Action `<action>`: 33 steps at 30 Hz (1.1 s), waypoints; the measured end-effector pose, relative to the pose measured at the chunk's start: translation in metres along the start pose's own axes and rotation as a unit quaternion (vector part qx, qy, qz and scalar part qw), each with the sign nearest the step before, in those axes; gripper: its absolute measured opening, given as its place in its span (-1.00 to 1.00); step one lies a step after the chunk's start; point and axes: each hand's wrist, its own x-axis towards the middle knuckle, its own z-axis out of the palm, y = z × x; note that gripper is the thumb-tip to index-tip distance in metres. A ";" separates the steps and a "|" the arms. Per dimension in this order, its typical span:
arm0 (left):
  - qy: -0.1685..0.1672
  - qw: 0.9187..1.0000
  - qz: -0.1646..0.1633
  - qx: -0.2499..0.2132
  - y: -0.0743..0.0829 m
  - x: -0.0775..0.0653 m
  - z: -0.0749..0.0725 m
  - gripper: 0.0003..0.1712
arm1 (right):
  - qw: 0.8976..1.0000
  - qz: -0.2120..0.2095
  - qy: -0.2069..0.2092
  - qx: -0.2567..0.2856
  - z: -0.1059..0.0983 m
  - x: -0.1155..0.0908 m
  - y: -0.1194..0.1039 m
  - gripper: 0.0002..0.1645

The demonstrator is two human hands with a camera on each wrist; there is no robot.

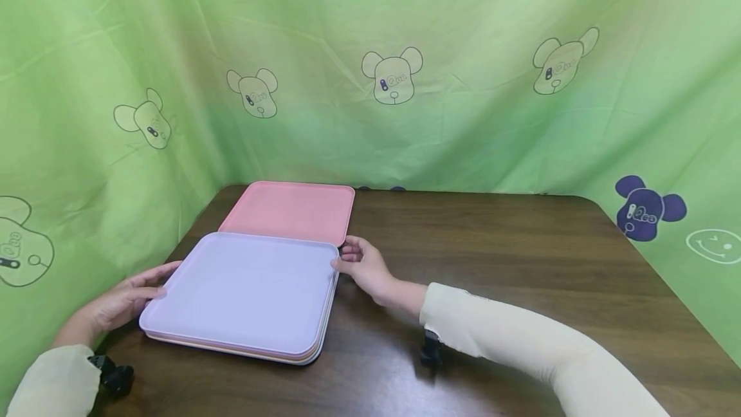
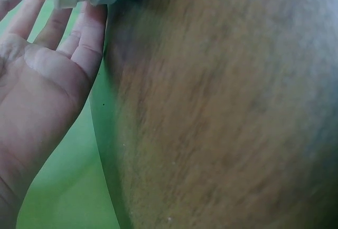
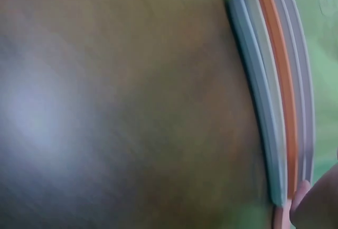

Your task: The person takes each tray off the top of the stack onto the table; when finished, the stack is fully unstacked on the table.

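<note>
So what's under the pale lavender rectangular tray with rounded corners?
Below the lavender tray, stacked edges show an orange tray, an off-white tray and a pale blue tray. Their flat upper faces are covered, as is the brown wood-grain tabletop directly beneath.

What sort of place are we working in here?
Probably a makeshift recording space: green fabric printed with cartoon heads hangs behind and beside a dark wood-look table, stacked trays lie on it, and black wrist-worn devices are in view.

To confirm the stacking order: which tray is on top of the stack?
The lavender tray: its upper face shows, while the trays under it show only edges; the pink tray lies beyond them.
</note>
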 end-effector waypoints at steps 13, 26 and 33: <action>-0.005 1.000 0.002 -0.001 0.002 -0.001 0.000 -0.39 | 1.000 0.010 -0.010 0.000 0.019 -0.047 0.006 -0.12; 0.001 1.000 0.001 0.009 -0.003 -0.002 -0.001 -0.38 | 0.998 -0.003 -0.001 -0.057 0.030 -0.058 0.011 -0.05; -0.004 1.000 0.009 0.004 -0.004 -0.001 -0.001 -0.38 | 0.998 -0.011 0.010 -0.067 0.034 -0.059 0.013 0.03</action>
